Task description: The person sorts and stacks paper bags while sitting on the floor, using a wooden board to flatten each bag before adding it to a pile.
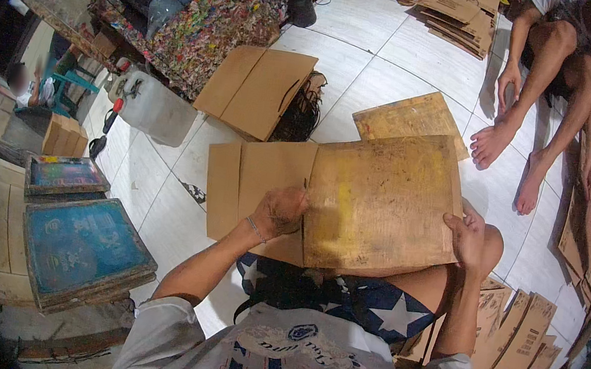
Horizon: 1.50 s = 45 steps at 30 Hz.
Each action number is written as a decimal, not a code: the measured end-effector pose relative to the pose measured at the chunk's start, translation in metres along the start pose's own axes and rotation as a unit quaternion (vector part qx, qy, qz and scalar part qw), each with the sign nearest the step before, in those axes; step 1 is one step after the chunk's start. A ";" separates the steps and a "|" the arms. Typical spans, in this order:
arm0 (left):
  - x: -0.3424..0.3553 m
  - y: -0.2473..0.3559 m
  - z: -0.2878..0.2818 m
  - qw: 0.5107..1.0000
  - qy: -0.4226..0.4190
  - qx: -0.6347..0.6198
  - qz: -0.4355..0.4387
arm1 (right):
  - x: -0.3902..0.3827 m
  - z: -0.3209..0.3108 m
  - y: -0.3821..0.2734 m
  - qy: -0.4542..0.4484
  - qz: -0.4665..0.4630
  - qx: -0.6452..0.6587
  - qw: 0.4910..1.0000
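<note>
Across my lap lies a flat, worn wooden board (382, 202) with yellow and dark stains. A brown cardboard sheet (228, 195) sticks out from its left edge; how far it runs under the board is hidden. My left hand (279, 213) has its fingers curled over the cardboard, against the board's left edge. At the opposite edge, my right hand (467, 237) grips the board, thumb on top and fingers partly hidden.
Ahead are a folded cardboard box (255, 91) with dark strands beside it and another board (414, 119). Blue framed screens (84, 251) and a jerrycan (153, 108) stand left. Cardboard stacks (520, 337) lie right. Another person's bare feet (494, 145) rest ahead right.
</note>
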<state>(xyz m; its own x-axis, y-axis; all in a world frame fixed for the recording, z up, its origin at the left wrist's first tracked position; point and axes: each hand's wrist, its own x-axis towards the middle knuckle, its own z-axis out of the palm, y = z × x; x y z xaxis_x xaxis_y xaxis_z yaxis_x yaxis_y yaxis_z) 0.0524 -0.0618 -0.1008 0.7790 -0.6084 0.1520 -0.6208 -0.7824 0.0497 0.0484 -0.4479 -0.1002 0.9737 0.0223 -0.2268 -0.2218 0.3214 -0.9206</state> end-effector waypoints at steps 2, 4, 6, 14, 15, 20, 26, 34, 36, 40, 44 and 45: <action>-0.003 -0.001 0.004 1.000 0.010 -0.001 0.013 | -0.002 -0.001 0.003 0.000 -0.003 -0.012 1.000; -0.005 -0.003 0.006 1.000 -0.012 -0.020 -0.005 | -0.005 0.005 0.006 0.013 0.003 -0.005 1.000; -0.006 0.002 0.008 0.996 -0.036 -0.021 -0.076 | -0.014 0.020 0.005 0.004 -0.029 -0.001 1.000; -0.012 0.025 0.045 0.876 -0.038 -0.452 -0.162 | -0.063 0.116 0.058 -0.099 -0.044 -0.191 0.976; 0.000 0.034 0.031 0.904 -0.032 -0.409 -0.119 | -0.066 0.132 0.081 -0.099 -0.067 -0.162 0.979; 0.034 0.073 -0.075 0.971 0.010 -0.230 0.059 | -0.062 0.164 0.106 -0.046 -0.070 -0.011 0.996; 0.033 0.087 -0.166 0.932 -0.080 -0.221 0.276 | -0.037 0.144 0.101 0.005 -0.017 0.078 0.997; -0.003 -0.079 -0.080 0.941 0.120 -0.109 -0.297 | -0.025 0.128 0.055 -0.050 -0.140 0.043 0.988; 0.004 -0.081 -0.078 0.921 0.136 -0.174 -0.321 | -0.028 0.123 0.047 -0.061 -0.138 0.063 0.986; -0.011 -0.062 -0.097 0.826 0.093 -0.460 -0.313 | -0.017 0.090 0.029 -0.080 -0.104 0.040 0.991; -0.018 -0.070 -0.098 0.556 0.078 -0.748 -0.355 | -0.003 0.073 0.010 -0.064 -0.120 0.047 0.990; -0.019 -0.073 -0.096 0.530 0.078 -0.763 -0.361 | 0.002 0.073 0.005 -0.067 -0.130 0.049 0.988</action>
<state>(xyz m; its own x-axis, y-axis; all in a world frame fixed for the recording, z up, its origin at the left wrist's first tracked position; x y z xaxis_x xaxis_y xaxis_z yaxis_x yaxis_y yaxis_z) 0.0748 0.0197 -0.0127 0.9191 -0.1120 -0.3778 0.3939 0.2873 0.8731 0.0534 -0.3770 -0.0821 0.9967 0.0504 0.0631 0.0359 0.4236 -0.9051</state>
